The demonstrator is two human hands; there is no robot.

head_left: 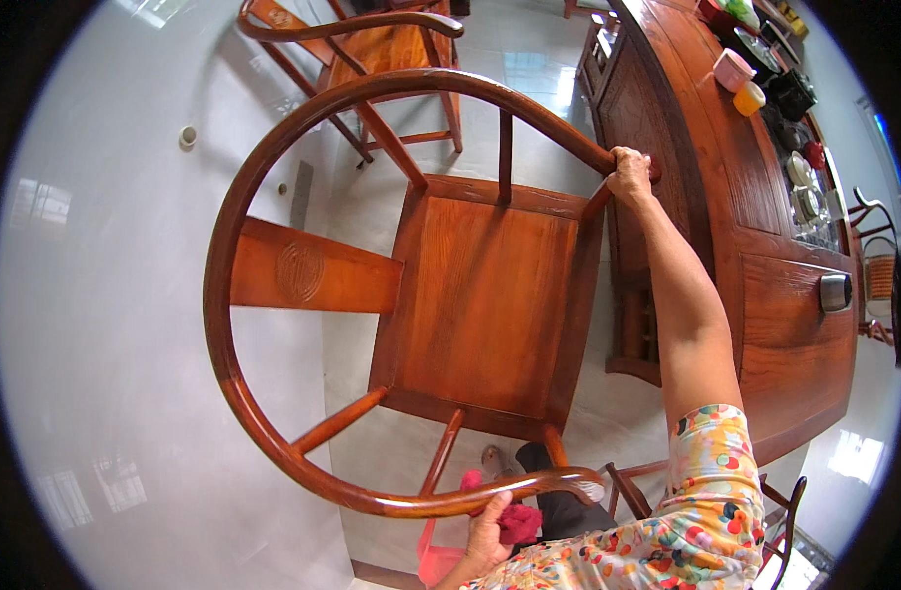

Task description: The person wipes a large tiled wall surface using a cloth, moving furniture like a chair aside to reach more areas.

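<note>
A reddish-brown wooden armchair (487,302) with a curved horseshoe rail and a carved back splat (301,271) stands before me. My right hand (631,175) is stretched far forward, closed round the far armrest end; a bit of red material shows beside its fingers. At the bottom, my left hand (489,535) grips the near armrest, thumb against the rail and its other fingers mostly hidden. A crumpled dark pink cloth (520,522) lies against this hand, under the rail; whether the fingers also hold it, I cannot tell. A translucent pink plastic object (439,562) is beside my left wrist.
A large carved wooden desk (790,332) runs along the right, bearing a pink jar (733,70), an orange-yellow jar (749,99), glassware and a dark, shiny container (835,293). Another wooden armchair (384,59) stands beyond. Pale glossy tiles lie left; a foot (494,459) shows below the seat.
</note>
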